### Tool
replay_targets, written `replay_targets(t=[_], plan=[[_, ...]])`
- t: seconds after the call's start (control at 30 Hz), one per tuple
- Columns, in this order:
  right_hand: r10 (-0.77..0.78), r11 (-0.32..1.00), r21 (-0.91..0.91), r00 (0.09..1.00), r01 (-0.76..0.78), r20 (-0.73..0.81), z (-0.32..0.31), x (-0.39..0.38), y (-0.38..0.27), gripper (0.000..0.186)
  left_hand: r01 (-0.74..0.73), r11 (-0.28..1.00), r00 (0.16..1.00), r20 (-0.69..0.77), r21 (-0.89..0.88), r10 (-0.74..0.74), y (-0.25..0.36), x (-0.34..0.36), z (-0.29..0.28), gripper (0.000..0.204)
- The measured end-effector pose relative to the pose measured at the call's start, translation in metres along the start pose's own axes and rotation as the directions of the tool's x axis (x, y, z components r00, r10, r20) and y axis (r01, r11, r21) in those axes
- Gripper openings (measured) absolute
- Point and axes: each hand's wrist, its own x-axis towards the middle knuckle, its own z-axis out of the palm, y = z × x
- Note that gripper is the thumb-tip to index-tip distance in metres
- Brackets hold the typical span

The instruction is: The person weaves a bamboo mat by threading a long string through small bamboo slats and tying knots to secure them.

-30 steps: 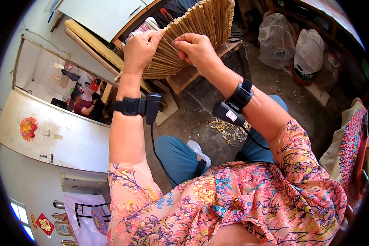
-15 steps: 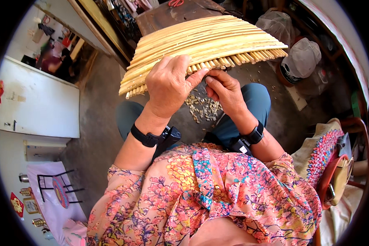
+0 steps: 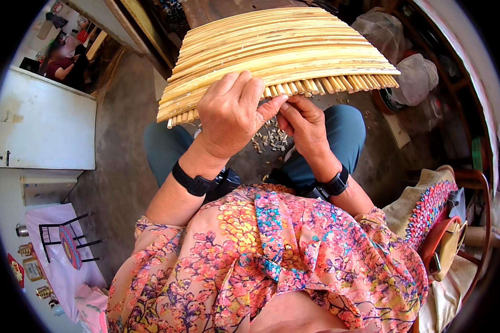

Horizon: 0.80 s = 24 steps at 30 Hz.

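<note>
A broad mat of pale yellow plant stalks [image 3: 272, 53], laid side by side, is held up before me. Beneath its top layer, a row of cut stalk ends pokes out along the near edge. My left hand [image 3: 228, 111] grips that edge left of the middle, knuckles on top and thumb reaching right. My right hand [image 3: 306, 123] is closed in a pinch just under the edge, its fingertips close to the left thumb. Whatever lies between those fingertips is too small or hidden to make out. Both wrists carry black straps.
Cut stalk bits [image 3: 269, 137] litter the floor between my knees. A brown table [image 3: 222, 10] stands beyond the mat. Plastic bags [image 3: 411, 80] lie at the right, above a chair with a cloth and red bag [image 3: 441, 241]. A white cabinet [image 3: 44, 122] stands left; another person [image 3: 61, 66] sits far behind it.
The mat sits slightly higher in the view, and the view itself has shifted a little. Both hands keep nearly the same hold at the near edge.
</note>
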Motion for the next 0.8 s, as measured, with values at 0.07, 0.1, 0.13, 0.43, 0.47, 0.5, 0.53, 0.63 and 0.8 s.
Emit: replay_targets(t=[0.07, 0.1, 0.13, 0.43, 0.47, 0.5, 0.53, 0.63, 0.8], plan=[[0.006, 1.000, -0.007, 1.000, -0.006, 0.002, 0.000, 0.000, 0.001, 0.017, -0.011, 1.000, 1.000, 0.024, 0.008, 0.011, 0.000, 0.001, -0.002, 0.038], [0.000, 1.000, 0.020, 1.000, 0.000, -0.007, 0.000, 0.000, 0.002, 0.016, -0.009, 1.000, 1.000, 0.025, 0.003, 0.009, 0.000, 0.002, -0.003, 0.038], [-0.007, 0.999, 0.045, 1.000, 0.008, -0.018, 0.001, -0.001, 0.003, 0.016, -0.014, 1.000, 0.999, 0.037, -0.018, 0.015, -0.001, 0.002, -0.003, 0.038], [-0.006, 0.997, 0.074, 1.000, 0.005, 0.010, 0.002, -0.002, 0.007, 0.015, 0.014, 0.999, 0.993, 0.113, 0.039, -0.018, -0.001, -0.003, 0.001, 0.043], [-0.009, 0.998, 0.066, 1.000, 0.009, -0.010, 0.002, -0.002, 0.008, 0.015, 0.001, 0.999, 0.996, 0.093, 0.050, -0.006, -0.001, -0.004, 0.002, 0.043], [-0.006, 0.998, 0.066, 1.000, 0.007, -0.010, 0.002, -0.002, 0.008, 0.015, -0.012, 0.998, 0.997, 0.073, 0.062, 0.007, -0.001, -0.004, 0.003, 0.043], [-0.011, 0.998, 0.065, 1.000, 0.011, -0.008, 0.001, -0.002, 0.008, 0.015, -0.010, 0.998, 0.997, 0.074, 0.062, 0.005, -0.001, -0.005, 0.004, 0.043], [-0.005, 0.997, 0.080, 1.000, 0.008, -0.031, 0.002, -0.003, 0.008, 0.014, -0.031, 0.996, 0.998, 0.061, 0.083, 0.026, 0.002, -0.006, 0.005, 0.040], [0.003, 0.990, 0.139, 0.998, 0.005, -0.056, 0.005, -0.005, 0.010, 0.013, -0.065, 0.993, 0.997, 0.039, 0.097, 0.062, 0.000, -0.009, 0.008, 0.036]])
